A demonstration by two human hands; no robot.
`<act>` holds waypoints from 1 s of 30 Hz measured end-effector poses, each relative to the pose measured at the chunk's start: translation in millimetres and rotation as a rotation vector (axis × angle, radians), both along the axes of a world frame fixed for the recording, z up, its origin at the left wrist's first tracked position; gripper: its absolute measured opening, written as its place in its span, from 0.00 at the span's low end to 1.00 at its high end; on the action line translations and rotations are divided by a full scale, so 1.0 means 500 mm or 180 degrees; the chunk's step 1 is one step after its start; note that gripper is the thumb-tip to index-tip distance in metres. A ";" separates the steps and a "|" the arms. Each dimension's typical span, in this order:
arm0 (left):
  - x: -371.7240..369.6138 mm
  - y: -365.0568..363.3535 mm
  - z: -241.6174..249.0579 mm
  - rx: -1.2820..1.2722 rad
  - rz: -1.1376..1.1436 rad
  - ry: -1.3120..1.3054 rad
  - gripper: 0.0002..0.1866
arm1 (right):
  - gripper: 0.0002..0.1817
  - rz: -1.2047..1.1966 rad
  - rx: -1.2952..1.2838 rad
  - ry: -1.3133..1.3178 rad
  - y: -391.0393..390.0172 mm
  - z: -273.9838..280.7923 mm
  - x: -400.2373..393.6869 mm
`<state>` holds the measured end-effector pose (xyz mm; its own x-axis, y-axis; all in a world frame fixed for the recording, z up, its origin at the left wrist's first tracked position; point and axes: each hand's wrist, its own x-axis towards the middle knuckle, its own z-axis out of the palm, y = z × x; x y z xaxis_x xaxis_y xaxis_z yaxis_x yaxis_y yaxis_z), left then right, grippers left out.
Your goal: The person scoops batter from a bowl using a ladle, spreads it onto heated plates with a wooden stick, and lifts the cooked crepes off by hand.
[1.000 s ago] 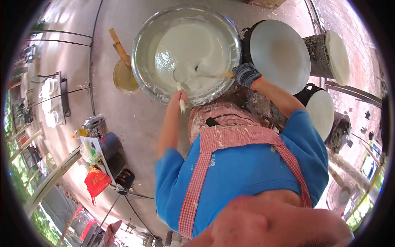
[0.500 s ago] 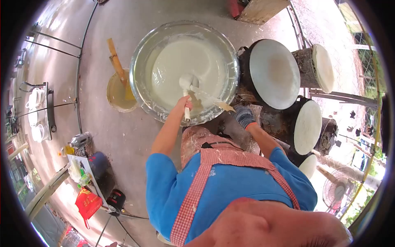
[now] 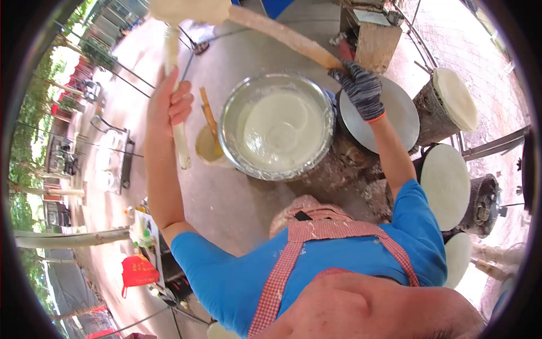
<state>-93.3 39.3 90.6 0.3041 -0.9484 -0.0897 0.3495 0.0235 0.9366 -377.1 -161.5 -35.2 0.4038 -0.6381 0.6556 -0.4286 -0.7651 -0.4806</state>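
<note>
My bare left hand point(image 3: 172, 104) is wrapped round the long pale handle of a ladle point(image 3: 171, 48), raised high to the left. The ladle's cream-coated bowl is cut off at the top edge. A dark knitted glove covers my right hand point(image 3: 361, 87), closed on the end of a flat wooden spatula point(image 3: 282, 37). The spatula's far end reaches the ladle bowl and overlaps it in this view. Below and between my hands stands a wide metal basin point(image 3: 226, 141) of white batter point(image 3: 279, 127), its surface marked with rings.
Beside the basin is a bucket point(image 3: 206, 148) with a wooden stick point(image 3: 208, 110). Round pale-topped griddles point(image 3: 395, 121) point(image 3: 446, 186) stand on the right, near a drum-like stove point(image 3: 480, 206). A wooden box point(image 3: 377, 48) stands at the back, a red bag point(image 3: 139, 273) at left.
Both hands have risen from the basin with the ladle and the spatula, my left hand moving outward to the left. The ladle has left the batter. The view has shifted.
</note>
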 end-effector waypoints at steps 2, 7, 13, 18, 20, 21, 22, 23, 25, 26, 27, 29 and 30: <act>0.015 0.005 0.044 -0.0423 0.0410 -0.0747 0.13 | 0.17 -0.0110 0.0024 -0.0194 0.017 0.052 0.009; 0.046 0.004 -0.185 0.1067 0.0343 0.0252 0.10 | 0.17 0.0075 0.2734 -0.0041 0.128 -0.144 0.023; -0.016 -0.043 -0.327 0.2056 -0.0798 0.3701 0.07 | 0.15 -0.0210 0.2573 0.0862 0.227 -0.365 -0.178; -0.107 -0.091 -0.351 0.1104 -0.1200 0.1063 0.04 | 0.19 -0.0502 0.2789 -0.0305 0.278 -0.288 -0.229; -0.170 -0.127 -0.380 0.1132 -0.1925 0.1989 0.10 | 0.19 -0.0703 0.2962 -0.0390 0.301 -0.313 -0.255; -0.210 -0.145 -0.406 0.1125 -0.2520 0.3003 0.13 | 0.18 -0.0898 0.2745 -0.0451 0.330 -0.360 -0.294; -0.242 -0.168 -0.439 0.1288 -0.2730 0.3036 0.13 | 0.17 -0.1033 0.2530 -0.0483 0.360 -0.407 -0.325; -0.269 -0.185 -0.475 0.1797 -0.2419 0.3814 0.16 | 0.17 -0.1195 0.2564 -0.0501 0.402 -0.420 -0.369; -0.334 -0.208 -0.541 0.2261 -0.1991 0.4544 0.20 | 0.19 -0.1641 0.2617 0.1011 0.477 -0.443 -0.468; -0.371 -0.219 -0.564 0.2392 -0.1880 0.4718 0.21 | 0.19 -0.1834 0.2638 0.0991 0.515 -0.466 -0.519; -0.407 -0.228 -0.576 0.2493 -0.1739 0.4904 0.23 | 0.19 -0.1994 0.2652 0.0983 0.542 -0.486 -0.567; -0.466 -0.249 -0.577 0.2088 -0.2356 0.5069 0.22 | 0.20 -0.2426 0.3271 0.1551 0.553 -0.406 -0.640; -0.485 -0.271 -0.564 0.1969 -0.2581 0.4848 0.20 | 0.20 -0.2667 0.3219 0.1401 0.548 -0.418 -0.676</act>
<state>-335.8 -96.0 -191.5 -0.8304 -0.5306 -0.1702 0.5535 -0.7504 -0.3613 -715.0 112.6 -244.2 -0.2814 -0.9072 -0.3128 -0.8420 0.3898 -0.3729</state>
